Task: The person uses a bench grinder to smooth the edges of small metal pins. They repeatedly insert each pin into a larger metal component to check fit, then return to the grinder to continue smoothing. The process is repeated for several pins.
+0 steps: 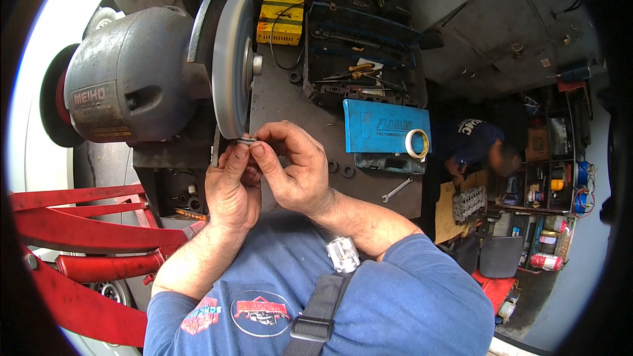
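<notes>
A small metal piece (246, 140), too small to name further, is pinched between both my hands, just below the front of the grinding wheel (232, 69). My left hand (232, 191) grips it with thumb and fingers close to the wheel's lower edge. My right hand (293, 168) meets it from the other side, thumb and forefinger closed on the same piece. The wheel belongs to a grey bench grinder (138, 72), and its face looks smeared as if spinning. Whether the piece touches the wheel, I cannot tell.
Behind my right hand lie an open tool case (359, 82), a blue box (379, 125) with a tape roll (416, 144), and a wrench (397, 189). A yellow charger (280, 20) stands farther back. Red steel arms (99, 231) fill the lower left. A co-worker (475, 145) bends over an engine part (469, 204).
</notes>
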Action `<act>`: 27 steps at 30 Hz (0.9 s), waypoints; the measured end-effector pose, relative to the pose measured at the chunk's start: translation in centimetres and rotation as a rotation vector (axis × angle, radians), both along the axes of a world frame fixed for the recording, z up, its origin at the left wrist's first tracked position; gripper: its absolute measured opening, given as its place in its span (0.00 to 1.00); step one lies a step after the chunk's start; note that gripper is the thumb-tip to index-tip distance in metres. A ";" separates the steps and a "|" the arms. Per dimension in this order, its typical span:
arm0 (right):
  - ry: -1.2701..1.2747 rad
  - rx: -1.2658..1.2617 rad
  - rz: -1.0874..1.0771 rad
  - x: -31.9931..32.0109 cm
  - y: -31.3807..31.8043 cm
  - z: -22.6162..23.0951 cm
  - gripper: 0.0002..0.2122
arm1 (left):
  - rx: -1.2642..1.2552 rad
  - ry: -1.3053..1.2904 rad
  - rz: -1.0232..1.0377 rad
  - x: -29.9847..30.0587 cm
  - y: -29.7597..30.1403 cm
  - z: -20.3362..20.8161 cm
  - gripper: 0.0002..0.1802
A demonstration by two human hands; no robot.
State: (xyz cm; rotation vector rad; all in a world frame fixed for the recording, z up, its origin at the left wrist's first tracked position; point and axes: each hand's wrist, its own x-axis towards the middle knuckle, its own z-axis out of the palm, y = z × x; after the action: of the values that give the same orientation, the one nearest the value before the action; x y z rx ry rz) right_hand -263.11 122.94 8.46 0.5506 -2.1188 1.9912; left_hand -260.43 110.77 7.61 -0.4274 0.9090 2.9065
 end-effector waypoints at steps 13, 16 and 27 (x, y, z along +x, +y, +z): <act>-0.012 -0.050 0.015 0.2 -0.1 0.4 0.09 | 0.019 -0.009 -0.004 0.0 -0.1 -0.2 0.13; 0.045 -0.018 0.031 0.1 -0.1 0.2 0.10 | 0.022 -0.034 0.014 -0.1 0.0 -0.2 0.13; 0.022 0.052 0.002 0.0 0.1 0.2 0.09 | 0.019 0.012 -0.007 -0.2 -0.1 0.0 0.13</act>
State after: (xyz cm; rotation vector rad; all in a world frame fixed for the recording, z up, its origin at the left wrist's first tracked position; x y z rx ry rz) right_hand -263.11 123.07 8.68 0.5804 -2.1627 1.9268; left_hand -260.59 110.71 7.59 -0.4049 0.8813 2.9123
